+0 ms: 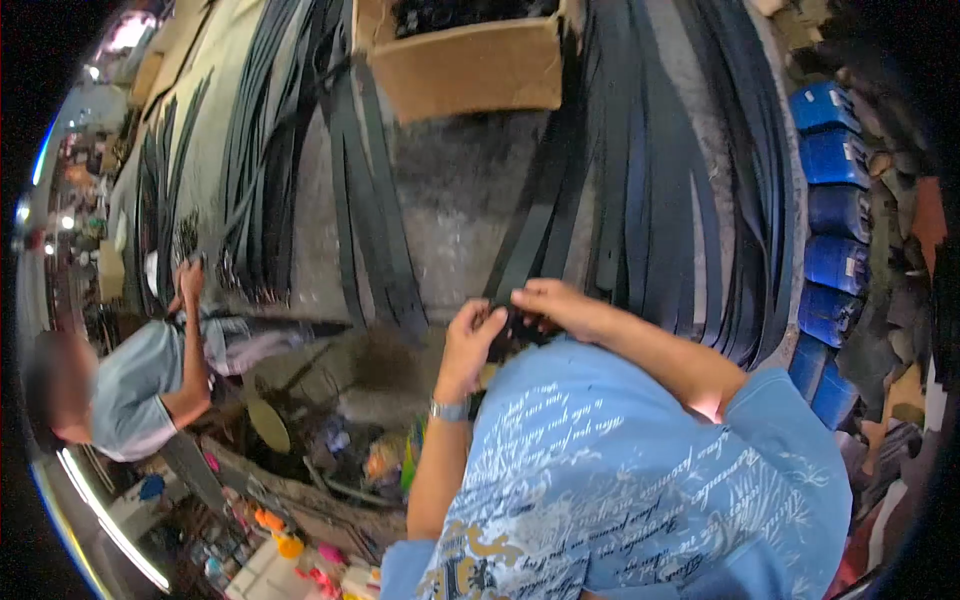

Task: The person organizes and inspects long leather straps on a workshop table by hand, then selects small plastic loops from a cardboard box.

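Observation:
At the near edge of the work table, right in front of my shirt, my two hands are close together. My left hand (472, 338), with a metal-banded watch (449, 410) on its wrist, has its fingers curled and thumb pressed in. Reaching in from the other side, my right hand (555, 303) has bent fingers closed toward the left. Between them is a small dark piece (518, 328), mostly covered by the fingers; I cannot tell what kind it is. Long black straps (535, 225) run down the table to just behind my fingers.
An open cardboard box (470, 75) with black pieces stands at the far side. Bundles of black strips (650, 180) hang across the grey table (450, 190). Blue containers (835, 210) line the right. A co-worker (145, 385) works at the left over more strips.

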A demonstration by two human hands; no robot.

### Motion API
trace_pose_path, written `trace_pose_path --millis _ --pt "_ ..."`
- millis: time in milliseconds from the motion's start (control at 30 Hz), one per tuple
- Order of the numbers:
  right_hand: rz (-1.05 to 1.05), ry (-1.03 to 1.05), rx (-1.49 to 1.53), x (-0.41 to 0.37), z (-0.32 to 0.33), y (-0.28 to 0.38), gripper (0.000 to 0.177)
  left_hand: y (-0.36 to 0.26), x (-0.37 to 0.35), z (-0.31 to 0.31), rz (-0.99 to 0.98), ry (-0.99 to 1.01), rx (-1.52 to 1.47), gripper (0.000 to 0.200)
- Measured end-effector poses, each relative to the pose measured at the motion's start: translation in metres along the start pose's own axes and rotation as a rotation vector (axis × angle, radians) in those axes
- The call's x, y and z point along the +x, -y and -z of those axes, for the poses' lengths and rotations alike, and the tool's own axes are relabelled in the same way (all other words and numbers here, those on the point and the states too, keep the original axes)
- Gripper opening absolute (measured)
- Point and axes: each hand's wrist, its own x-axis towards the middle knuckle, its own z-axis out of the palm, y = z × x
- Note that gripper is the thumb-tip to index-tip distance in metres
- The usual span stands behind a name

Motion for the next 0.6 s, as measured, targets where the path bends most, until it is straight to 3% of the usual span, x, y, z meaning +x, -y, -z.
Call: trace_pose_path --millis 100,300,400,533,600 --pt "0.043 0.004 -0.038 0.01 -0.003 0.004 0.034 -0.006 -0.007 0.001 -0.046 -0.098 -0.102 0.015" --pt "0.043 0.064 -0.072 0.008 -0.005 0.011 0.033 -0.019 -0.01 -0.01 -0.059 -0.095 -0.089 0.032" --pt "0.075 0.044 -0.116 0.015 -0.001 0.005 0.03 -0.015 0.0 -0.003 -0.108 0.007 0.019 0.033" --pt "0.035 -0.012 -0.066 0.014 0.002 0.003 0.029 -0.004 -0.002 0.014 -0.015 -0.014 0.221 0.023" --pt "0.019 -0.015 -0.075 0.016 0.005 -0.001 0.029 0.017 -0.008 0.027 0.016 -0.012 0.186 0.016"
